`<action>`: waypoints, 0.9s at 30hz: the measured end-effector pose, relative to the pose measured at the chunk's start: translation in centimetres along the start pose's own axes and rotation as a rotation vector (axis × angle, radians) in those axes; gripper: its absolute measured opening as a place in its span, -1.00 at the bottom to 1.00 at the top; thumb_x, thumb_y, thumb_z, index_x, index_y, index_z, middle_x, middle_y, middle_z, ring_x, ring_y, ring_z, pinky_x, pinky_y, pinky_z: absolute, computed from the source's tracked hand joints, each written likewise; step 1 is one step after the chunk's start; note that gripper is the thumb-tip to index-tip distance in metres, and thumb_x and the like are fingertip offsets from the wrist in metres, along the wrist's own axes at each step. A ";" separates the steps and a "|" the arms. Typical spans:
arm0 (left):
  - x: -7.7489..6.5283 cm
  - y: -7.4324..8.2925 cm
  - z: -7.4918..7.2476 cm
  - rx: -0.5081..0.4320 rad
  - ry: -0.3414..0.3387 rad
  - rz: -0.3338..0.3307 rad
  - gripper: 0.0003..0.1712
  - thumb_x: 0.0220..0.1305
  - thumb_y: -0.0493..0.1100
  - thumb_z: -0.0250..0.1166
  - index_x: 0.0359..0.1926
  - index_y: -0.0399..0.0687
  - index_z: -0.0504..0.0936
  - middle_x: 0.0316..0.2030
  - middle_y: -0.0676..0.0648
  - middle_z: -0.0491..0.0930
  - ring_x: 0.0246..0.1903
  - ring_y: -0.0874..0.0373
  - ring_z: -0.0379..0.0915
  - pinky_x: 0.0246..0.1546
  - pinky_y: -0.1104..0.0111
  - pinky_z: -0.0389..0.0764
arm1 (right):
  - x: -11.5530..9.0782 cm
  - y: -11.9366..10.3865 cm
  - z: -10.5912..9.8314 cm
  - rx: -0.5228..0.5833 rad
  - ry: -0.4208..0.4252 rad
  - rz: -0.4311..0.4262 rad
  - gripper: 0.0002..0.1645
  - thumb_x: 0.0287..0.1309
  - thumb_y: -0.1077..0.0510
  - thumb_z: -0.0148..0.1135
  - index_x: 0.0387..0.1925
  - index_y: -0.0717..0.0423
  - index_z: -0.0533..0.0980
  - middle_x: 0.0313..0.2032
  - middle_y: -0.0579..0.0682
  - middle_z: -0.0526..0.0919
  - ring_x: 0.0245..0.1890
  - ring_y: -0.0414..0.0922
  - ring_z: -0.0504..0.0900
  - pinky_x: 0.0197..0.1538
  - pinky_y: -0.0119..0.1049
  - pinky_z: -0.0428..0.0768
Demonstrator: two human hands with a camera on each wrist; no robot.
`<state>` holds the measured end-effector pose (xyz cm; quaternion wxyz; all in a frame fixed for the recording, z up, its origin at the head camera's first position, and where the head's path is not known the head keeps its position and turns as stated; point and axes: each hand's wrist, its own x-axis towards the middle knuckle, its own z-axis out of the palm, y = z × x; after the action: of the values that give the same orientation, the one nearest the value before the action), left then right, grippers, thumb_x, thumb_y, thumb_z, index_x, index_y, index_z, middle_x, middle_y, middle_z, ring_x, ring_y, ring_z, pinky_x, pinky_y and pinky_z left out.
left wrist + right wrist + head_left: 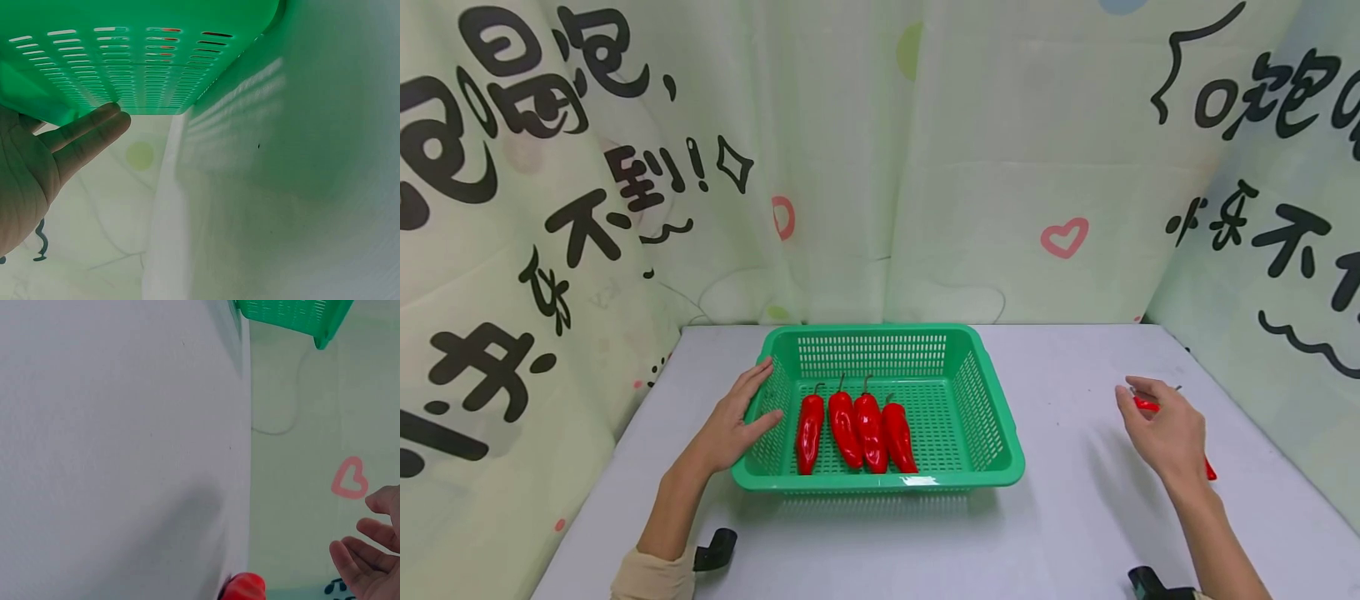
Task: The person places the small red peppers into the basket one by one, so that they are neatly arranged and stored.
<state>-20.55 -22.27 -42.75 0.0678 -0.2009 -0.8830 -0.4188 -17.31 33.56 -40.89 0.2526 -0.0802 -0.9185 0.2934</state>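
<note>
Inside the green plastic basket (1000,433), several glossy red chili peppers (809,433) lie side by side, stems toward the far side. My left hand (733,429) rests at the basket's left rim, thumb reaching over the inside. In the left wrist view its fingers (94,134) extend straight along the basket's outer side. Over at the right, my right hand (1172,429) is above the table, fingers loosely bent and apart. Red chili pepper (1146,405) shows past its fingers and again beside the wrist, the hand hiding what lies between. The right wrist view catches a red pepper (244,589) below the spread fingers.
The white table (1067,533) carries the basket near its far edge. A pale green printed curtain (985,167) with black writing and hearts surrounds the table at the back and both sides. Black wrist-camera mounts (718,548) sit by both wrists.
</note>
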 end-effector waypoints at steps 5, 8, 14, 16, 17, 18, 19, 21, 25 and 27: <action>0.0 -0.1 0.0 -0.004 -0.001 0.002 -0.17 0.39 -0.10 0.23 0.56 -0.30 0.15 0.57 -0.24 0.06 0.53 -0.32 -0.03 0.33 -0.36 0.24 | 0.1 0.8 0.0 -0.037 -0.013 0.044 -0.49 0.43 0.09 0.15 0.22 0.40 0.51 0.08 0.46 0.61 0.06 0.37 0.55 -0.15 -0.07 0.48; 0.0 -0.1 0.0 -0.004 -0.002 0.000 -0.16 0.38 -0.11 0.23 0.56 -0.29 0.15 0.57 -0.24 0.06 0.53 -0.32 -0.03 0.33 -0.35 0.24 | 0.1 1.4 0.0 -0.046 -0.022 0.056 -0.48 0.43 0.08 0.15 0.21 0.42 0.50 0.08 0.49 0.59 0.07 0.39 0.54 -0.08 0.07 0.52; 0.0 -0.1 0.0 -0.007 -0.003 -0.004 -0.14 0.37 -0.11 0.25 0.56 -0.30 0.14 0.57 -0.24 0.06 0.53 -0.31 -0.03 0.34 -0.35 0.23 | 0.2 2.3 -0.2 -0.063 -0.060 0.091 -0.43 0.42 0.06 0.15 0.24 0.45 0.46 0.14 0.53 0.52 0.17 0.45 0.43 0.16 0.40 0.39; 0.0 -0.1 0.0 -0.009 -0.003 -0.003 -0.14 0.36 -0.11 0.25 0.56 -0.30 0.13 0.57 -0.25 0.06 0.53 -0.32 -0.03 0.34 -0.35 0.22 | 0.1 2.5 -0.2 -0.070 -0.063 0.096 -0.42 0.42 0.06 0.15 0.23 0.46 0.45 0.14 0.54 0.51 0.17 0.46 0.42 0.15 0.40 0.39; 0.0 0.0 0.0 -0.011 -0.003 -0.002 -0.14 0.36 -0.11 0.25 0.56 -0.30 0.13 0.57 -0.25 0.06 0.53 -0.32 -0.03 0.34 -0.35 0.22 | 0.1 2.6 -0.2 -0.074 -0.067 0.098 -0.42 0.41 0.07 0.15 0.23 0.46 0.45 0.15 0.55 0.50 0.16 0.46 0.41 0.15 0.41 0.39; 0.0 0.0 0.0 -0.013 -0.003 -0.001 -0.14 0.36 -0.11 0.25 0.56 -0.30 0.13 0.57 -0.25 0.06 0.53 -0.32 -0.03 0.34 -0.35 0.22 | 0.1 2.7 -0.2 -0.077 -0.065 0.097 -0.43 0.41 0.07 0.15 0.23 0.47 0.45 0.14 0.55 0.50 0.16 0.46 0.42 0.14 0.40 0.40; 0.0 0.0 0.0 -0.015 -0.003 -0.001 -0.14 0.36 -0.11 0.25 0.56 -0.30 0.13 0.57 -0.25 0.06 0.53 -0.32 -0.03 0.34 -0.35 0.22 | 0.1 2.9 -0.2 -0.079 -0.064 0.094 -0.43 0.40 0.08 0.15 0.22 0.47 0.45 0.13 0.55 0.50 0.15 0.46 0.42 0.14 0.39 0.39; 0.0 0.0 0.0 -0.018 -0.002 -0.001 -0.14 0.37 -0.12 0.26 0.56 -0.31 0.13 0.57 -0.25 0.06 0.53 -0.32 -0.04 0.34 -0.35 0.21 | 0.1 3.2 -0.1 -0.085 -0.065 0.092 -0.44 0.39 0.10 0.15 0.21 0.49 0.45 0.12 0.56 0.50 0.13 0.46 0.42 0.12 0.39 0.40; 0.0 -0.1 0.0 -0.014 0.000 0.002 -0.15 0.37 -0.12 0.25 0.56 -0.32 0.13 0.57 -0.26 0.06 0.53 -0.33 -0.04 0.34 -0.36 0.21 | 0.0 3.7 0.0 -0.101 -0.082 0.105 -0.42 0.37 0.12 0.17 0.23 0.48 0.42 0.13 0.57 0.47 0.12 0.46 0.41 0.10 0.39 0.45; 0.0 0.0 0.0 -0.011 0.000 0.004 -0.15 0.37 -0.13 0.25 0.56 -0.32 0.13 0.57 -0.26 0.06 0.53 -0.33 -0.03 0.34 -0.36 0.21 | 0.0 4.0 0.0 -0.111 -0.094 0.115 -0.40 0.35 0.13 0.19 0.25 0.48 0.39 0.14 0.57 0.44 0.12 0.47 0.39 0.09 0.40 0.48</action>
<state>-20.57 -22.27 -42.81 0.0678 -0.2032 -0.8802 -0.4235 -17.33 36.82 -43.14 0.1873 -0.1329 -0.9380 0.2596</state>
